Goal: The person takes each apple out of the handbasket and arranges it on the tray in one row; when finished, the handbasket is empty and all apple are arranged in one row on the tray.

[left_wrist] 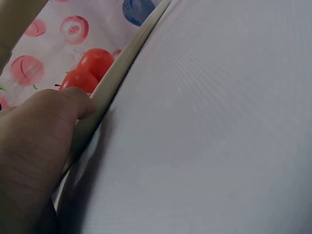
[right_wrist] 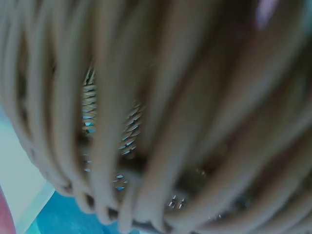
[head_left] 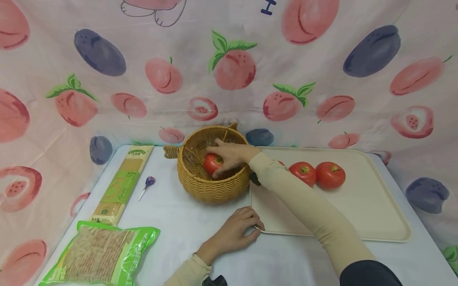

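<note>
In the head view my right hand (head_left: 230,157) reaches over the rim of a brown wicker basket (head_left: 211,190). Its fingers and thumb grip a red tomato (head_left: 212,163) inside. My left hand (head_left: 237,230) rests on the table by the front left corner of a beige tray (head_left: 372,206), its fingers loosely bent. Seen from the left wrist, the thumb (left_wrist: 80,102) lies against the tray's rim. Two tomatoes (head_left: 330,175) sit on the tray, and a third shows partly behind my right forearm. Basket weave (right_wrist: 161,122) fills the right wrist view, hiding the right hand there.
Left of the basket lie a lollipop (head_left: 147,186) and a long pack of noodles (head_left: 123,182). A green-edged bag (head_left: 100,254) of dry food is at the front left. A fruit-print curtain (head_left: 229,103) hangs behind the white table (head_left: 171,222).
</note>
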Tool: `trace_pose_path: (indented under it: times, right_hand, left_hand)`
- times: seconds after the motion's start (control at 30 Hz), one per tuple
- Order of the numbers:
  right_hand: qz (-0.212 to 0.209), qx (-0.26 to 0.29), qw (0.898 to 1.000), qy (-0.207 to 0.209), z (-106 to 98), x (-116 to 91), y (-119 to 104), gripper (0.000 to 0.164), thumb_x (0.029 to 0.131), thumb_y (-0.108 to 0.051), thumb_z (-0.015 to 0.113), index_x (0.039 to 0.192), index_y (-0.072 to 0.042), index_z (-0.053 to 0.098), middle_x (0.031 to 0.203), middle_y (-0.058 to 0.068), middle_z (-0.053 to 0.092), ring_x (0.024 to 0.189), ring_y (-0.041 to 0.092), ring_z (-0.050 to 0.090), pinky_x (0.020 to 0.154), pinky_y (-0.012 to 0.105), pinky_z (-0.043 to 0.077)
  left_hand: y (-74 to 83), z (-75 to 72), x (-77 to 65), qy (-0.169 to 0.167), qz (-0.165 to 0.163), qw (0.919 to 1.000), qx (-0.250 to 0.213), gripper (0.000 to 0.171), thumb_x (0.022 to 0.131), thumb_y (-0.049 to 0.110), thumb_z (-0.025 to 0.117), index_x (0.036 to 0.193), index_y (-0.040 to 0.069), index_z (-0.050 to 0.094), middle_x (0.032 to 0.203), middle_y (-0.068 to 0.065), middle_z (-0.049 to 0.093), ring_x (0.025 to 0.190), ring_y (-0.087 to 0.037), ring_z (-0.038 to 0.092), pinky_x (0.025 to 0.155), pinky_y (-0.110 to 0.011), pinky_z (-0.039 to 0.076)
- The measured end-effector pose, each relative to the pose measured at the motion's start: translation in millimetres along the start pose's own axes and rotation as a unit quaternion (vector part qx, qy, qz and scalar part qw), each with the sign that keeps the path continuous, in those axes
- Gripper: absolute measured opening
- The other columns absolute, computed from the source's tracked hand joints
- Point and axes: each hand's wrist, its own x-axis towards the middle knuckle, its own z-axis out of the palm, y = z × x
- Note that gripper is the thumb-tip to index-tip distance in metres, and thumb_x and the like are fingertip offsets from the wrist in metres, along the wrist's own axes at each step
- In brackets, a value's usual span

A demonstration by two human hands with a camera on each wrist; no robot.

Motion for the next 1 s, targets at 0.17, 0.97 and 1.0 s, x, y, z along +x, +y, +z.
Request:
trace_pose_path:
  times: [0.17, 0.97, 1.0]
  right_hand:
    - [-0.031, 0.042, 0.998, 0.036, -2, -2, 0, 0.074, 0.073, -0.056, 0.073, 0.136, -0.031, 0.042, 0.120, 0.004, 0.037, 0.102, 0.018, 0.053, 0.089, 0.033, 0.048]
    - [-0.061, 0.077, 0.984, 0.149, -5, -26, 1, 0.069, 0.075, -0.050, 0.070, 0.134, -0.029, 0.043, 0.131, 0.001, 0.040, 0.117, 0.017, 0.038, 0.093, 0.037, 0.046]
    - [-0.064, 0.077, 0.983, 0.154, -4, -28, 2, 0.069, 0.075, -0.049, 0.070, 0.135, -0.028, 0.044, 0.132, 0.001, 0.041, 0.118, 0.018, 0.038, 0.093, 0.038, 0.046]
  left_hand:
    - [1.5, -1.1, 0.2, 0.005, 0.000, 1.0000, -0.003, 0.009, 0.090, 0.022, 0.061, 0.095, 0.027, 0.066, 0.094, 0.017, 0.055, 0.103, -0.001, 0.048, 0.097, -0.024, 0.041]
    - [0.0, 0.4, -0.1, 0.010, 0.007, 0.9999, -0.012, 0.009, 0.091, 0.022, 0.061, 0.095, 0.029, 0.066, 0.096, 0.018, 0.056, 0.102, 0.000, 0.049, 0.097, -0.025, 0.041]
    - [-0.1, 0.7, -0.2, 0.011, 0.009, 0.9998, -0.012, 0.009, 0.091, 0.023, 0.060, 0.095, 0.029, 0.066, 0.096, 0.018, 0.056, 0.103, 0.000, 0.049, 0.097, -0.025, 0.041]
